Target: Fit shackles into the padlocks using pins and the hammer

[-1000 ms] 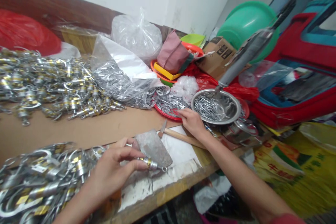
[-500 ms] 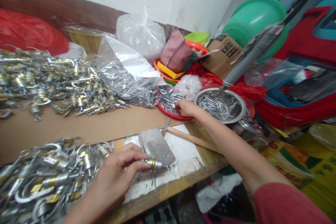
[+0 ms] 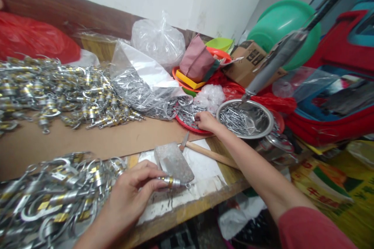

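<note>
Between thumb and fingers of my left hand [image 3: 133, 188] is a small silver-and-gold metal fitting [image 3: 174, 182] with a ring at its tip. It lies level over the near edge of a grey metal block [image 3: 177, 163]. My right hand [image 3: 207, 121] reaches into a red tray [image 3: 191, 128] of small metal pieces [image 3: 186, 114]. Its fingertips are pinched together among them, and what they hold is hidden. A hammer [image 3: 212, 154] with a wooden handle lies below my right forearm, its head beside the block.
Similar fittings with hooks are heaped at the near left [image 3: 58, 198] and far left [image 3: 58, 89]. A plastic bag of metal pins [image 3: 137, 89] lies behind the cardboard [image 3: 117, 140]. Right of the tray stands a steel bowl [image 3: 266, 132], a grey tool [image 3: 270, 64] slanting above it.
The view has shifted slightly. My right hand stays in the red tray, with only a small movement of the arm, and my left hand keeps the fitting in the same place.
</note>
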`<state>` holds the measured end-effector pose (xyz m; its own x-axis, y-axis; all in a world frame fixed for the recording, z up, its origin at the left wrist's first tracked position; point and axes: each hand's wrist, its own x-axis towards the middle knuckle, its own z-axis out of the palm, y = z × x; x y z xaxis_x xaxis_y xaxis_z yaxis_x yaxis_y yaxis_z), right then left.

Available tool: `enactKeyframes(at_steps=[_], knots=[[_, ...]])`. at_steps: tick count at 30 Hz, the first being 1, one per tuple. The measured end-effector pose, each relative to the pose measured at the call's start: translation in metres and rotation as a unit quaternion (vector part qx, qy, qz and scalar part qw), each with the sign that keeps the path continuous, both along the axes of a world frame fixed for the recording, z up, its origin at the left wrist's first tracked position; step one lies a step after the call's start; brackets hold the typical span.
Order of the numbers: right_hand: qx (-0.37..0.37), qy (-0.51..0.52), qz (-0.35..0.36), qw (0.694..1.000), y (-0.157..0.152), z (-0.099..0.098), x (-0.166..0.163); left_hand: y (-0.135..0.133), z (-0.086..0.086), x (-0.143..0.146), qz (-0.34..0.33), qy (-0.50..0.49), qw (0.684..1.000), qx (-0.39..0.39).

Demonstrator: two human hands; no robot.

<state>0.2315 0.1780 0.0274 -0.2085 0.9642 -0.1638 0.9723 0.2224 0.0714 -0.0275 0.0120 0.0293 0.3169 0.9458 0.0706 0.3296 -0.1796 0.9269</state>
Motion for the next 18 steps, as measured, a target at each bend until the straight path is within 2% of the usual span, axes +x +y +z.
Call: enactKeyframes(at_steps=[5, 9, 11, 14, 15, 16, 17, 18], knots=[[0.044, 0.046, -0.064, 0.996, 0.004, -0.007, -0.01, 0.001, 0.001, 0.0, 0.002, -0.001, 1.0, 0.004], [0.068, 0.13, -0.073, 0.986, 0.0, 0.007, -0.014, 0.0, -0.002, -0.003, 0.013, -0.005, 1.0, 0.006], [0.092, 0.189, -0.067, 0.975, -0.017, 0.016, -0.021, -0.002, -0.005, -0.004, 0.03, -0.012, 0.999, 0.009], [0.103, 0.285, -0.039, 0.952, -0.067, 0.023, -0.044, -0.004, -0.01, -0.004, 0.074, -0.034, 0.997, -0.01], [0.093, 0.33, -0.019, 0.939, -0.087, 0.023, -0.053, -0.005, -0.011, -0.003, 0.087, -0.042, 0.995, -0.018], [0.077, 0.442, 0.015, 0.894, -0.107, 0.022, -0.063, -0.005, -0.013, -0.003, 0.098, -0.047, 0.994, -0.023], [0.054, 0.517, 0.044, 0.853, -0.125, 0.021, -0.072, -0.006, -0.013, -0.002, 0.103, -0.05, 0.993, -0.023], [0.042, 0.562, 0.051, 0.825, -0.14, 0.019, -0.08, -0.006, -0.013, -0.001, 0.106, -0.048, 0.993, -0.016]])
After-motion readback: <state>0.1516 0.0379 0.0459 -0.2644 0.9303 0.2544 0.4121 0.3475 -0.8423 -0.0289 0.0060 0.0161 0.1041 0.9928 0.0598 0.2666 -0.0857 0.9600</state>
